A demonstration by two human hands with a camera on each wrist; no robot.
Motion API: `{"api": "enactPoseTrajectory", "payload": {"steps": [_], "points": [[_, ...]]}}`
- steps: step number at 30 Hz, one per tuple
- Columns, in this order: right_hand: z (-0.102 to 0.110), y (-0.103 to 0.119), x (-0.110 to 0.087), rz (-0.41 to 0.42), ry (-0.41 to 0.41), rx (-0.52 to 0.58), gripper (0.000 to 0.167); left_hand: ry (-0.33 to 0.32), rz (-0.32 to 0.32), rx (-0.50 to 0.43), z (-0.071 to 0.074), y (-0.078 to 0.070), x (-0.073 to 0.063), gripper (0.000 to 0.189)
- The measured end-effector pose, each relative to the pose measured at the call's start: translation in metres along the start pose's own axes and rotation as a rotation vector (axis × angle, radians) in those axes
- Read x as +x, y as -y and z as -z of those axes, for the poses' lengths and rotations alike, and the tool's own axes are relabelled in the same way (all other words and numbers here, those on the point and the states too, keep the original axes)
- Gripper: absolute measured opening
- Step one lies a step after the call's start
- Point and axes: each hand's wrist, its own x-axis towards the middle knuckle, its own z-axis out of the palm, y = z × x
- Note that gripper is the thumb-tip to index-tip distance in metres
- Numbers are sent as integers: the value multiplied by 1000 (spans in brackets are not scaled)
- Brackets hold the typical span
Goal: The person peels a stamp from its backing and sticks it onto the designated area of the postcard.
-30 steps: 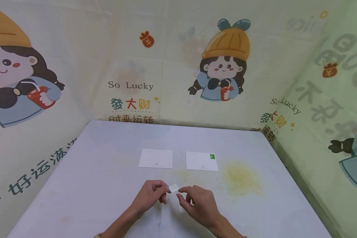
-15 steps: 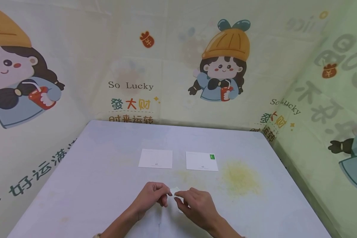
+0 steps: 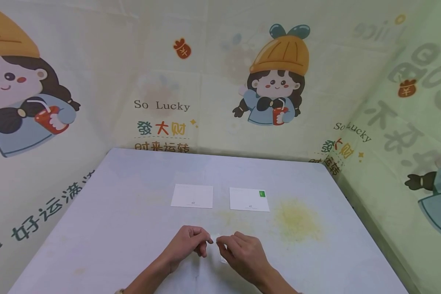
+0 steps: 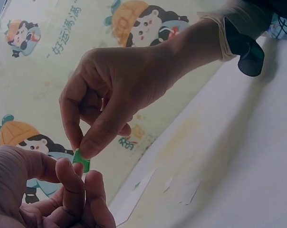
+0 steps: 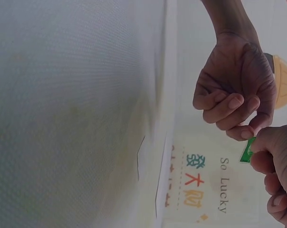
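Above the front part of the table, both hands meet at a small green stamp (image 4: pixel 82 161). My left hand (image 3: pixel 189 241) pinches one edge of it between thumb and finger. The right hand (image 3: pixel 244 253) pinches the opposite edge, its curled fingertips close to the left ones. In the right wrist view the green stamp face (image 5: pixel 246 151) shows between the two sets of fingertips. The head view shows only a sliver of its pale side. Farther back lie two white cards: a plain left card (image 3: pixel 192 196) and a right card (image 3: pixel 249 199) with a green stamp at its upper right corner.
A small clear or whitish piece (image 3: pixel 223 259) lies on the table, partly hidden behind the right hand. The white table (image 3: pixel 95 228) carries a yellow stain (image 3: pixel 299 220) at the right. Printed cloth walls (image 3: pixel 206 81) stand behind and at both sides.
The right fingertips have moved left, closer to the left hand. The stamp's pale side, plainly visible a second ago, has turned and is now mostly hidden. The cards have not moved.
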Motion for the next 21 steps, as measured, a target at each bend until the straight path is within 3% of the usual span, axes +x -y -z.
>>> {"api": "enactPoseTrajectory", "payload": {"steps": [5,9,21], "points": [[1,1,2,-36,18,-17,20,-3,-17,28,0,-2,-2,29],[0,1,4,-89,12,13,20,-10,-41,62,1,-4,-3,31],[-7,-6,8,-394,-27,227,20,-128,-101,225,2,-8,-2,26]]}}
